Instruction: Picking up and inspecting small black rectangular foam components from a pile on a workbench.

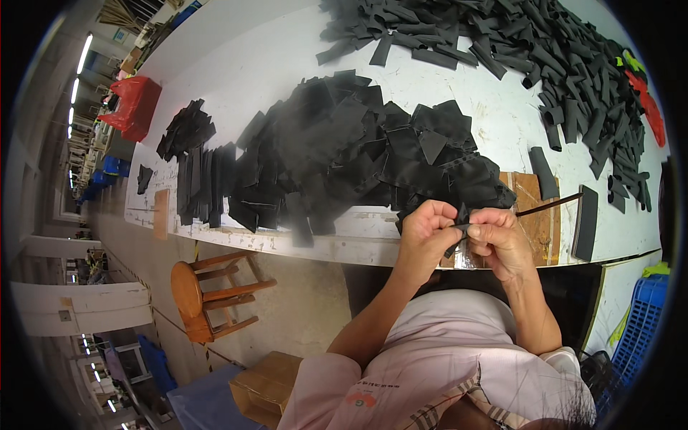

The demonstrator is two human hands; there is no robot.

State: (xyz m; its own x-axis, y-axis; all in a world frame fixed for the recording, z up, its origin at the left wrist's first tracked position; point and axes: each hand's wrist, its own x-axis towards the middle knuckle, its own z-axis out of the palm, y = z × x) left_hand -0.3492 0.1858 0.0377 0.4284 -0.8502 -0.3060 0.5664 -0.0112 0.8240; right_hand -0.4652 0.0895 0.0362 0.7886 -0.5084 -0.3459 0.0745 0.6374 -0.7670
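Note:
My left hand (428, 233) and my right hand (502, 240) meet at the table's front edge. Between their pinched fingertips is a small black fabric piece (463, 213), mostly covered by the fingers. Just beyond my hands spreads a large heap of flat black fabric pieces (344, 143). Under and beside my right hand lies a brown board (541, 233) with clear tape on it. A thin dark rod (550, 205) sticks out over that board, to the right of my right hand. A single black fabric tube (543, 172) rests at the board's far edge.
Many black fabric tubes (573, 86) cover the white table (236, 50) at the back right. A dark flat block (585, 223) stands at the right. Stacked black strips (203, 186) and a red bag (133, 107) are at left. A wooden stool (188, 290) and blue crate (640, 322) flank me.

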